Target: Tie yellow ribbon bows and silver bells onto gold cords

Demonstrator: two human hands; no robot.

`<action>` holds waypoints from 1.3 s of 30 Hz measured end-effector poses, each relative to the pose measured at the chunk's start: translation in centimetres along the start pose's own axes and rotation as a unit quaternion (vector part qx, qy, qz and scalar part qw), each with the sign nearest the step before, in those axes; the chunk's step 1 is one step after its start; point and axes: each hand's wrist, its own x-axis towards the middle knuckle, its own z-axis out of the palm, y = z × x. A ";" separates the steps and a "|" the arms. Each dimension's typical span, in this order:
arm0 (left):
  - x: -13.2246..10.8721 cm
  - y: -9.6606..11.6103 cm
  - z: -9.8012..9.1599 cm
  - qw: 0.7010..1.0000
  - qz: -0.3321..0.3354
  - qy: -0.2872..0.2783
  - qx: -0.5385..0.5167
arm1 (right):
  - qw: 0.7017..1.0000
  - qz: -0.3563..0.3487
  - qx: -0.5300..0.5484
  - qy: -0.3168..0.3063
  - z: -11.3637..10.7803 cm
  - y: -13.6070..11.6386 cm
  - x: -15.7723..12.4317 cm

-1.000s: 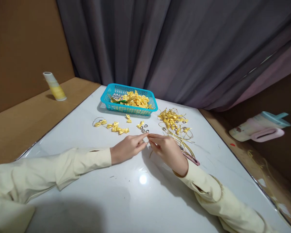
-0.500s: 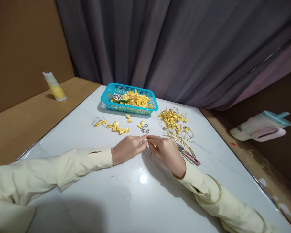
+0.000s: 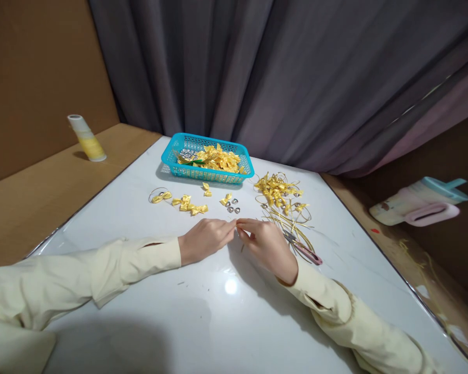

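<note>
My left hand (image 3: 207, 240) and my right hand (image 3: 268, 248) meet fingertip to fingertip over the white table, both pinched closed. What they pinch is hidden by the fingers; a bit of thin cord seems to hang below the right fingers. Just beyond the fingertips lie several small silver bells (image 3: 230, 209) and a yellow ribbon bow (image 3: 226, 199). Left of them is a row of yellow bows (image 3: 189, 206), with a bow on a cord loop (image 3: 161, 197) at its end. Beside my right hand rest gold cords (image 3: 292, 224) and pink-handled scissors (image 3: 310, 254).
At the back stands a blue basket (image 3: 206, 179) of yellow bows and silver bells. A pile of corded bows (image 3: 276, 191) lies to its right. A thread cone (image 3: 88, 139) is at far left, a lidded cup (image 3: 419, 202) at far right, both beyond the table (image 3: 218, 322).
My left fingers have closed in a little at the fingertips, and the small pale bit seen between the hands is now covered. The things on the table stay in place.
</note>
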 end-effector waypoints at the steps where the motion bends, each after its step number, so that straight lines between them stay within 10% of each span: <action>1: 0.0 0.0 -0.1 1.000 0.001 -0.004 -0.001 | 1.000 0.004 0.005 0.000 0.0 0.1 0.0; 17: 0.5 0.4 -0.5 0.960 -0.121 0.069 -0.241 | 0.979 0.086 0.155 -0.102 -1.2 1.5 1.3; 39: 1.3 0.0 -1.5 0.876 -0.257 0.009 -0.409 | 0.900 0.140 0.361 -0.200 -2.2 2.1 1.6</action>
